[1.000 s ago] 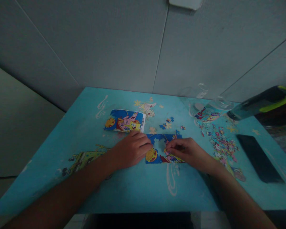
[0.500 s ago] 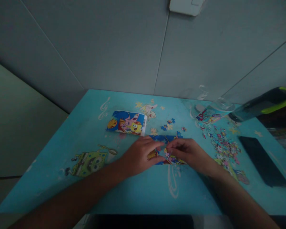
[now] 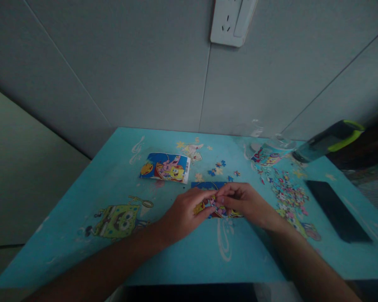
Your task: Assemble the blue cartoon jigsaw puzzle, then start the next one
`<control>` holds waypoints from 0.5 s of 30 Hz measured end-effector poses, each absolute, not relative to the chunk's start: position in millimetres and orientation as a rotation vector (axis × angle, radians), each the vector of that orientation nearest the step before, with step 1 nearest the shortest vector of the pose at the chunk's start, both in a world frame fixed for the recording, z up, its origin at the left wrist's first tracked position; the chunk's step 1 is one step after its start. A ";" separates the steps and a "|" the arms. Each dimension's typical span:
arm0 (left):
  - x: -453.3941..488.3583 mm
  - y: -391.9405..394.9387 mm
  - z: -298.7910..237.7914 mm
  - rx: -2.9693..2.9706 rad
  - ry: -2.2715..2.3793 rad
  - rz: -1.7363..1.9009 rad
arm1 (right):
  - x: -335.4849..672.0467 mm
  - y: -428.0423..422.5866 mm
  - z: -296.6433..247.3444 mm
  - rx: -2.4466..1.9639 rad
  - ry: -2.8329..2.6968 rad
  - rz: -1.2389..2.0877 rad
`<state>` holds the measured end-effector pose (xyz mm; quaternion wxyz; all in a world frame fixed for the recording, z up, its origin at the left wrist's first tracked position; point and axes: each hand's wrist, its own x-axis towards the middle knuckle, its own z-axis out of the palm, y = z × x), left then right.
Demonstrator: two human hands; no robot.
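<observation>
A partly assembled cartoon jigsaw (image 3: 208, 186) lies in the middle of the turquoise table (image 3: 182, 260). My left hand (image 3: 184, 212) rests on its left part, fingers curled and pressed on the pieces. My right hand (image 3: 245, 202) covers its right part, fingertips pinched together where they meet the left hand's fingertips. Any piece between them is too small to make out. A printed reference picture (image 3: 165, 167) lies just behind and to the left of the jigsaw.
Loose pieces (image 3: 220, 167) lie behind the jigsaw, and a larger heap (image 3: 286, 193) spreads to the right. A clear plastic bag (image 3: 267, 153), a tilted dark bottle with a green lid (image 3: 329, 140) and a black phone (image 3: 335, 209) sit at the right. A wall socket (image 3: 229, 19) is overhead.
My left hand slid right onto the jigsaw until its fingertips met those of the right hand, covering the gap in the puzzle. The view tilted upward.
</observation>
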<state>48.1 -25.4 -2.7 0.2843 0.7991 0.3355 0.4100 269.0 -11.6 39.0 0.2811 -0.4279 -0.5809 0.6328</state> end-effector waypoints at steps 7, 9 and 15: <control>46.7 -21.6 -3.3 2.346 0.967 0.960 | 270.6 -5.8 37.4 -1.165 -1.590 1.580; 47.8 -20.1 -3.0 2.446 1.000 0.850 | 270.2 -2.4 37.9 -1.187 -1.525 1.540; 57.8 -17.5 -3.6 2.622 1.023 0.667 | 271.5 1.6 34.6 -1.243 -1.469 1.444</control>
